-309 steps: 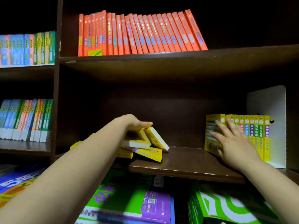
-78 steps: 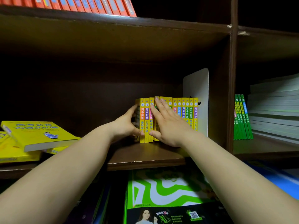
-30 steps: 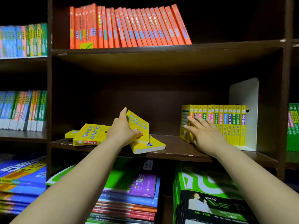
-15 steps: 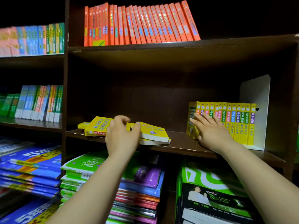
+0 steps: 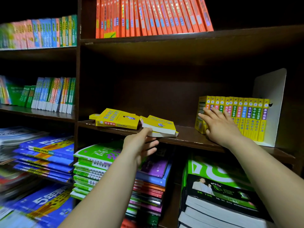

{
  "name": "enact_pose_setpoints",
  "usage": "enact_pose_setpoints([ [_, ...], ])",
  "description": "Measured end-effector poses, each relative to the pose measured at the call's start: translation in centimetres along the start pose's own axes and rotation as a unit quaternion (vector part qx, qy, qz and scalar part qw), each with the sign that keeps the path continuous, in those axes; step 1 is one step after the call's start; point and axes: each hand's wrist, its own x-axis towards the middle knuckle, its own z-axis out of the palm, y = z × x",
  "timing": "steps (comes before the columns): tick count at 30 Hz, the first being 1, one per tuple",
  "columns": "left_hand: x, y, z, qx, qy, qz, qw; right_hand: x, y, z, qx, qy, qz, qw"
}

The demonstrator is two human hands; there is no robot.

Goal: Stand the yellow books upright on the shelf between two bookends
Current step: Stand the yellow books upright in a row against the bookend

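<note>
I am watching a dark wooden shelf (image 5: 189, 137) in a dim bookcase. The upright yellow books (image 5: 250, 116) are standing at its right end against a white bookend (image 5: 271, 89). The right hand (image 5: 218, 124) is pressing straight fingers on their leftmost spines. The flat yellow books (image 5: 118, 120) are lying left of centre. The left hand (image 5: 139, 145) is hovering at the shelf edge, fingers loose and spread, thumb perhaps touching the nearest one. Orange books (image 5: 148, 15) are lining the shelf above.

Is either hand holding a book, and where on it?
Neither grips one. The right hand presses flat on the left end of the upright row; the left hand is open at the front edge of the flat book.
</note>
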Motion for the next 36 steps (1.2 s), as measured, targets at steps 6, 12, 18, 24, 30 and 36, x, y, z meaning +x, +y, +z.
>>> enact_pose_setpoints([
  [6, 0.3, 0.6, -0.2, -0.001, -0.002, -0.015, 1.000, 0.1, 0.1, 0.2, -0.001, 0.002, 0.007, 1.000],
  [12, 0.1, 1.3, 1.5, 0.026, 0.048, 0.017, 0.998, 0.2, 0.2, 0.4, 0.007, 0.009, 0.006, 1.000],
  [18, -1.0, 0.6, -0.2, 0.012, -0.016, -0.006, 1.000, 0.2, 0.2, 0.4, 0.006, 0.007, 0.006, 1.000],
  [24, -1.2, 1.3, -0.4, 0.016, -0.069, -0.043, 0.997, 0.1, 0.2, 0.2, 0.009, 0.004, 0.003, 1.000],
  [30, -0.7, 1.4, 0.3, 0.027, -0.055, 0.065, 0.996, 0.1, 0.3, 0.2, 0.021, 0.007, -0.007, 1.000],
  [36, 1.6, 3.7, 3.3, 0.112, -0.032, 0.185, 0.976, 0.2, 0.3, 0.3, 0.027, 0.013, -0.004, 1.000],
])
